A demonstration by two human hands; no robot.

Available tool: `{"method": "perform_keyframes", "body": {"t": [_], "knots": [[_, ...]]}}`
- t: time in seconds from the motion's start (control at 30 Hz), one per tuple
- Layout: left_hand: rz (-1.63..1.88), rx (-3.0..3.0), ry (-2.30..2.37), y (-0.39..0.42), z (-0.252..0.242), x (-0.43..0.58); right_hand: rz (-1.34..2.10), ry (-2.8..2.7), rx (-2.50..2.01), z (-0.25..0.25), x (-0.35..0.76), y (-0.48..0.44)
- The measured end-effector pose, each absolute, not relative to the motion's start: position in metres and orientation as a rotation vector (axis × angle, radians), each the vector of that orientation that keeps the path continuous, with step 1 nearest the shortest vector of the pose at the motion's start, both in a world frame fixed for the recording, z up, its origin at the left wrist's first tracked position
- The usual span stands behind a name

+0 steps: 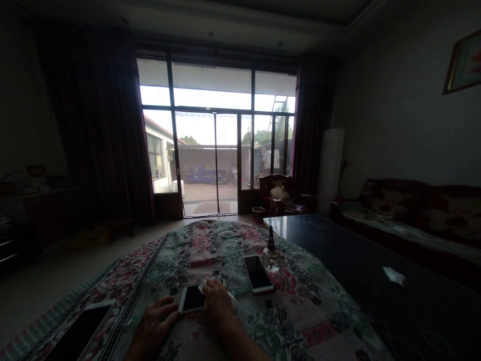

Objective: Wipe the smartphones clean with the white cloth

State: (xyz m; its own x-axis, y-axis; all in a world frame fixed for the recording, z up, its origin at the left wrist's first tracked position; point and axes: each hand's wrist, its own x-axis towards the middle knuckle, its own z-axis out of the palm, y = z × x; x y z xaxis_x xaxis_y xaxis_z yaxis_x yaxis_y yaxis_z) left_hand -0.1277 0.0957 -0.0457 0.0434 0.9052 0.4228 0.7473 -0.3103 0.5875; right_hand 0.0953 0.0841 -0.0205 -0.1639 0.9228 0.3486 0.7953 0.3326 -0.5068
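Note:
On the flowered tablecloth (233, 321) lies a white-framed smartphone (191, 299) with a dark screen. My left hand (160, 320) rests at its left end, thumb and fingertips closed against the edge. Pressed over the phone's right end is my right hand (218, 301), its fingers closed on a white cloth or tissue (203, 287) that shows mostly at the fingertips. The hand hides that end of the phone. A second white smartphone (258, 274) lies to the right, beside a clear bottle (271, 255) with a black bulb-like top.
A tablet-like device (80, 331) with a dark screen lies at the near left of the cloth. To the right is a dark glossy table (338, 250) bearing a crumpled white tissue (394, 276). A sofa (398, 215), an armchair (278, 193) and a glazed door stand beyond.

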Motion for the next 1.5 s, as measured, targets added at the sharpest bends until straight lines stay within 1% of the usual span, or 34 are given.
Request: {"method": "perform_keyframes", "body": {"t": [0.2, 0.37, 0.63, 0.77, 0.97, 1.1, 1.33, 1.5], "knots": [[1.083, 2.093, 1.712, 0.092, -0.039, -0.125, 0.252, -1.938, -1.681, -0.022, 0.113, 0.089], [1.076, 2.099, 1.712, 0.093, -0.041, -0.126, 0.297, -1.985, -1.597, -0.008, 0.101, 0.093], [1.125, 2.135, 1.719, 0.092, -0.045, -0.125, 0.339, -2.208, -1.458, 0.017, 0.079, 0.095], [1.107, 2.138, 1.734, 0.091, -0.046, -0.124, 0.386, -2.204, -1.444, 0.013, 0.064, 0.096], [1.121, 2.152, 1.731, 0.09, -0.045, -0.124, 0.365, -2.295, -1.382, 0.011, 0.051, 0.101], [1.08, 2.157, 1.73, 0.087, -0.04, -0.122, 0.349, -2.35, -1.269, 0.008, 0.058, 0.096], [1.072, 2.099, 1.746, 0.083, -0.033, -0.119, 0.305, -2.284, -1.099, -0.019, 0.078, 0.073], [1.064, 2.07, 1.752, 0.081, -0.029, -0.116, 0.242, -2.34, -1.092, -0.016, 0.08, 0.081]]}}
